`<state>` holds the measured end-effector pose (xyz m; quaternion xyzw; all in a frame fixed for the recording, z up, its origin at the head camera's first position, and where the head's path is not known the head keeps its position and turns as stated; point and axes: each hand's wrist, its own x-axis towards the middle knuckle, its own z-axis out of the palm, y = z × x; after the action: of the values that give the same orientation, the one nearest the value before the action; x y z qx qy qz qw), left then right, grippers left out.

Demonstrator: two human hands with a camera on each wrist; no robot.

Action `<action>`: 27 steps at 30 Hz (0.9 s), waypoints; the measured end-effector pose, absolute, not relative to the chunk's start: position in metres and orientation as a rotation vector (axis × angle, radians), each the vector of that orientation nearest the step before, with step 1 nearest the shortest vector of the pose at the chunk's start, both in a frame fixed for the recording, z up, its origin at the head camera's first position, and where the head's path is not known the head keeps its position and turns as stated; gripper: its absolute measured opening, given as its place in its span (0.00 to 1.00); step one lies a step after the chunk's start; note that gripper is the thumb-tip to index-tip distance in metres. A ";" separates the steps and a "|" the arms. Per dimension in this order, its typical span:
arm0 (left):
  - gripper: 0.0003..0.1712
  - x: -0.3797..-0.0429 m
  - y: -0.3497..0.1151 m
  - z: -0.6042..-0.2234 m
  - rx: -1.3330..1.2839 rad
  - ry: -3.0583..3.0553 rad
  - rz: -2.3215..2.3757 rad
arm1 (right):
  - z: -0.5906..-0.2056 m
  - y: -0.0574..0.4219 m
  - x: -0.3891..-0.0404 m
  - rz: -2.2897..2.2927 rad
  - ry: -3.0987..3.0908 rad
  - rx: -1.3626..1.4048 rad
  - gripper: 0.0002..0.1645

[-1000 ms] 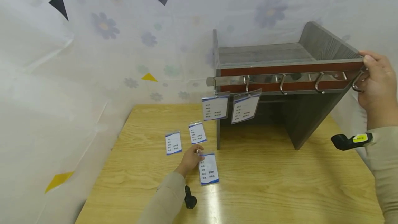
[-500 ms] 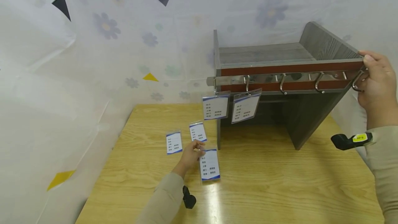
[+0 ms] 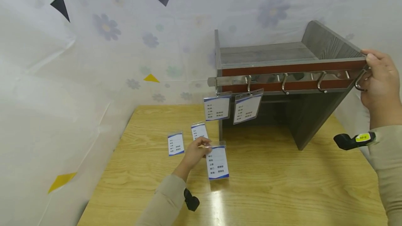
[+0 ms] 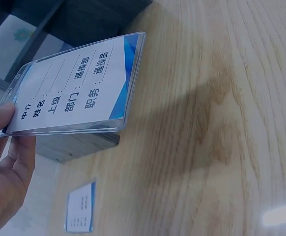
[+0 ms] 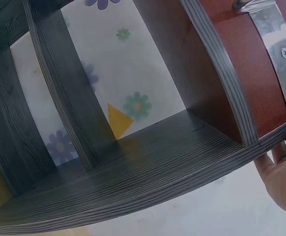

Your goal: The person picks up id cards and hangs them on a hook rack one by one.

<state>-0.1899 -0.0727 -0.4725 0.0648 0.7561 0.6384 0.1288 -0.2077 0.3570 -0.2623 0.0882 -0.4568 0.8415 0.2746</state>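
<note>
The left hand (image 3: 194,152) pinches a badge card (image 3: 217,163) between thumb and fingertips by its slotted end; the card is held just above the table, tilted, printed side toward the head camera, its shadow lying on the wood in the left wrist view; the right hand (image 3: 381,83) grips the front corner of a grey wooden shelf unit (image 3: 329,46), the thumb on the front edge, beside the endmost hook; just beyond the left fingers a second card (image 3: 199,130) lies on the table, partly covered by the hand in the head view, and a third card (image 3: 176,144) lies flat near it, to its left; above them, a metal hook rail (image 3: 267,78) runs along the unit's reddish-brown front, and two hanging cards (image 3: 247,107) are on its two leftmost hooks; the unit stands on the wood-grained table (image 3: 276,191); behind it is a pale flowered wall covering (image 3: 188,27) with dark and yellow triangles.
</note>
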 end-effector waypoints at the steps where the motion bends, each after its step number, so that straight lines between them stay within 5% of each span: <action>1: 0.14 -0.189 -0.071 -0.470 0.198 2.191 1.865 | -0.262 0.357 -0.208 2.263 -1.231 0.231 0.16; 27: 0.14 -0.165 -0.051 -0.400 0.417 2.200 1.925 | -0.263 0.360 -0.208 2.286 -1.246 0.200 0.16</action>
<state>-0.1648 -0.0510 -0.4005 0.1407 0.7416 0.6491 0.0943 -0.2081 0.3601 -0.2634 0.0741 -0.4605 0.8449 0.2620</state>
